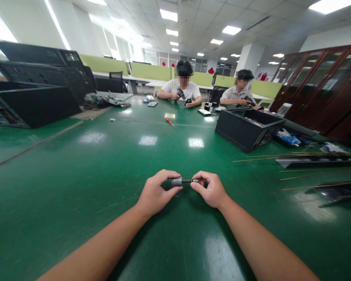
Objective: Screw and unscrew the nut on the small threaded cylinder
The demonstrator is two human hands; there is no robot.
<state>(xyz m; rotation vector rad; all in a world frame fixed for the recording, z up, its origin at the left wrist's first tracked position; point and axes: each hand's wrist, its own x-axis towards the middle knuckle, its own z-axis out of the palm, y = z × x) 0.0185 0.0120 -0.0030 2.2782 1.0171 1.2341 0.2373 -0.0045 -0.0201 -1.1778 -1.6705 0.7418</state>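
Observation:
Just above the green tabletop [111, 195], a small tool with a grey cylindrical body [177, 182] and a thin dark shaft lies level between my two hands. My left hand [158, 192] grips the grey body, thumb below and fingers above. At the other end, my right hand [210, 188] pinches the shaft's tip between thumb and fingers. What exactly the tip looks like is hidden by those fingers. A screwdriver [169, 121] with an orange handle lies farther off on the table, apart from both hands.
A black computer case [234, 130] stands open at right, near thin rods [260, 157] and dark metal strips [312, 160]. More black cases [41, 105] and loose parts [111, 100] are at left. Two people [190, 93] sit across the table, holding dark power tools [181, 93].

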